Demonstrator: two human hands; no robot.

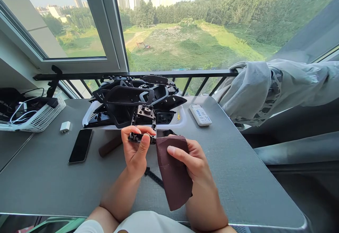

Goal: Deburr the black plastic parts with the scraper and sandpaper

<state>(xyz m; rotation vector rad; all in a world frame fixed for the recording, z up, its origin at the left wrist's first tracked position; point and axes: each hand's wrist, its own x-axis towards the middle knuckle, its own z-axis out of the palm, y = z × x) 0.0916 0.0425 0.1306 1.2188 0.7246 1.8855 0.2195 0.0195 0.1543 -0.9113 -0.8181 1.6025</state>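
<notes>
My left hand (135, 151) is closed on a black plastic frame part (143, 123), pinching its near edge between thumb and fingers and holding it upright above the grey table (238, 169). My right hand (194, 162) is closed on a folded sheet of dark brown sandpaper (173, 173), whose upper edge touches the part's lower right corner. A thin black strip (153, 177) lies on the table under my hands.
A white tray (181, 120) piled with black plastic parts sits behind my hands. A phone (81, 145), a white charger (65, 126), a brown stick (109, 145) and a white basket (39, 118) of cables lie left. A remote (200, 115) and a grey garment (265, 88) are right.
</notes>
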